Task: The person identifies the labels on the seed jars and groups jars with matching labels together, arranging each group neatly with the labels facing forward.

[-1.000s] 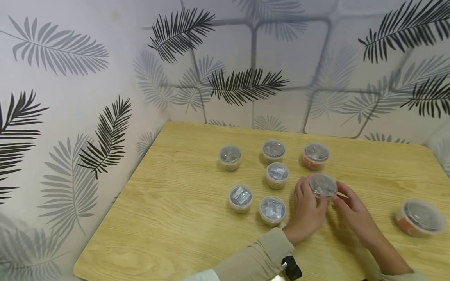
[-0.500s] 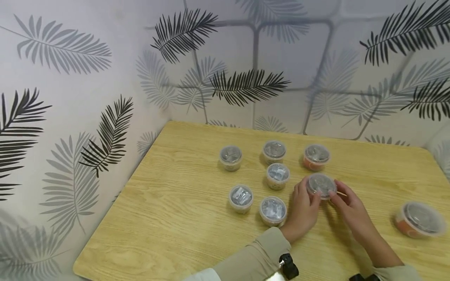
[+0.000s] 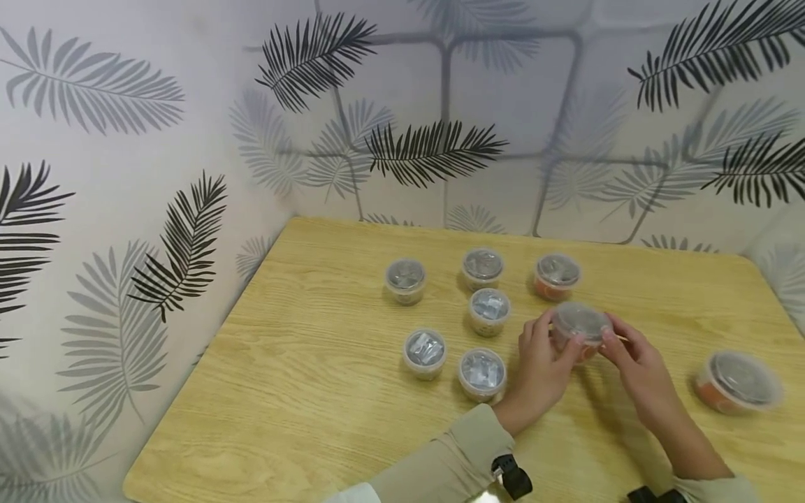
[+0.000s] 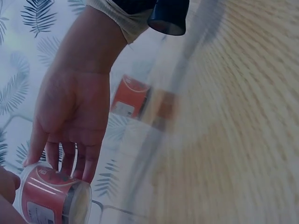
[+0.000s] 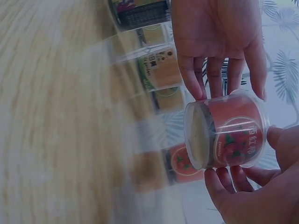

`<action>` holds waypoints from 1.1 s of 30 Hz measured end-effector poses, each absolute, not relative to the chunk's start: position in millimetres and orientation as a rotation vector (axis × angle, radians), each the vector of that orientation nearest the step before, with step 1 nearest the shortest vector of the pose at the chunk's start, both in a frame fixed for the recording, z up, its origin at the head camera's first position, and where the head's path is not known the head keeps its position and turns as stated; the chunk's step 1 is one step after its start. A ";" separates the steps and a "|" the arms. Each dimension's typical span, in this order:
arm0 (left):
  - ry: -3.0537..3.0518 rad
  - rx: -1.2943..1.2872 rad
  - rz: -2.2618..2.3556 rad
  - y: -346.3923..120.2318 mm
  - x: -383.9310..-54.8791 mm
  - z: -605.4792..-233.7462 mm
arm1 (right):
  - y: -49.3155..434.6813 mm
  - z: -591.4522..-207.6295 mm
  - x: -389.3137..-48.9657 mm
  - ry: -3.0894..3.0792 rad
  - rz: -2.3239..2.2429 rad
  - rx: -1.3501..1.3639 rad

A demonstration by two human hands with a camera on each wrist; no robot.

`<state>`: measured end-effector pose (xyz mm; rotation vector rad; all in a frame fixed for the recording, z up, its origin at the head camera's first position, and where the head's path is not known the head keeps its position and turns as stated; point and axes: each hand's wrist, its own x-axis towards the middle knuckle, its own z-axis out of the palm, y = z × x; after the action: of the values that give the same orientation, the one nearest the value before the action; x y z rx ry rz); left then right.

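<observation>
The surface [image 3: 270, 377] ends at the patterned wall [image 3: 490, 84] along its far edge; a broad stretch of wood grain runs between its left edge and the nearest containers. A second stretch lies between the right grip [image 3: 648, 381] and the right-hand tub [image 3: 737, 382].

The held tub [image 3: 581, 325] is a short plastic cylinder with a translucent lid and a glossy red tomato label. It is raised off the surface, right of the cluster. Left grip [image 3: 541, 370] and right grip both hold it from opposite sides, thumbs toward the wearer.

Obstructions: an orange-labelled tub [image 3: 557, 277] stands just beyond the held tub. To the left stand five more lidded tubs, the closest being the middle tub [image 3: 490, 311] and the front tub [image 3: 482, 375], the latter beside the left forearm's beige sleeve [image 3: 446, 454]
</observation>
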<state>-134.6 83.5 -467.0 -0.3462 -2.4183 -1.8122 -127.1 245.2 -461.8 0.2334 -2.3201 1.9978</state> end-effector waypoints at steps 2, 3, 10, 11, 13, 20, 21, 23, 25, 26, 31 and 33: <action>-2.384 -0.387 -1.848 82.2 -132.8 -461.3 | 246.0 -455.9 -125.3 -2.302 2.005 0.239; -2.367 -0.407 -1.864 81.4 -131.8 -458.5 | 246.0 -453.2 -124.3 -2.272 2.035 0.242; -2.313 -0.500 -1.902 77.2 -125.1 -442.4 | 243.5 -439.8 -118.5 -2.166 2.091 0.309; -2.311 -0.506 -1.908 77.1 -124.4 -440.7 | 242.6 -438.9 -117.9 -2.142 2.103 0.313; -2.315 -0.507 -1.918 76.8 -123.1 -437.9 | 240.9 -437.2 -116.7 -2.075 2.158 0.317; -2.370 -0.472 -1.904 77.1 -122.5 -435.7 | 238.1 -434.7 -113.1 -2.097 2.163 0.286; -2.374 -0.470 -1.902 77.3 -123.0 -436.2 | 237.8 -434.5 -112.7 -2.124 2.140 0.270; -2.375 -0.471 -1.896 77.4 -124.1 -437.3 | 237.9 -433.9 -111.9 -2.161 2.111 0.256; -2.361 -0.482 -1.908 77.5 -125.5 -438.1 | 238.2 -432.9 -111.1 -2.173 2.106 0.249; -2.346 -0.488 -1.921 77.6 -126.2 -438.4 | 238.4 -432.4 -110.6 -2.185 2.094 0.242; -2.291 -0.505 -1.916 78.2 -129.9 -439.8 | 239.0 -429.8 -109.5 -2.146 2.150 0.254; -2.286 -0.502 -1.900 77.7 -130.4 -440.3 | 238.9 -429.7 -109.0 -2.110 2.184 0.270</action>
<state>-130.4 77.7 -440.3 -0.5020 -2.2864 -1.8997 -109.0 238.9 -429.7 0.2704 -2.1102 2.1836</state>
